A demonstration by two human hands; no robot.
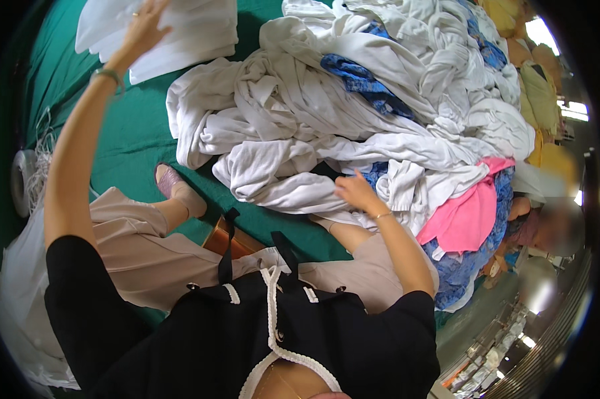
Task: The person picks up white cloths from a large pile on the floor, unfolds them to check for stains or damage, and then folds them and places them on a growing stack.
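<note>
At the upper left, my left hand (148,27) reaches over a stack of flat white sheets or bags (195,37), its fingers apart. I cannot tell whether it touches the stack. My right hand (357,190) is at the near edge of a large heap of white cloth garments (300,104). Its fingers are partly curled beside white and blue fabric; whether they grip any cloth is unclear. Blue patterned cloth (367,85) shows among the white pieces. A pink cloth (462,214) lies on the heap's right side.
Green cloth (130,149) covers the ground under my feet. Between my legs sits a brown stool or box (232,239). White strings (43,164) and translucent plastic (25,299) are at left. Yellow bundles (539,95) and a blurred person (554,224) are at the right.
</note>
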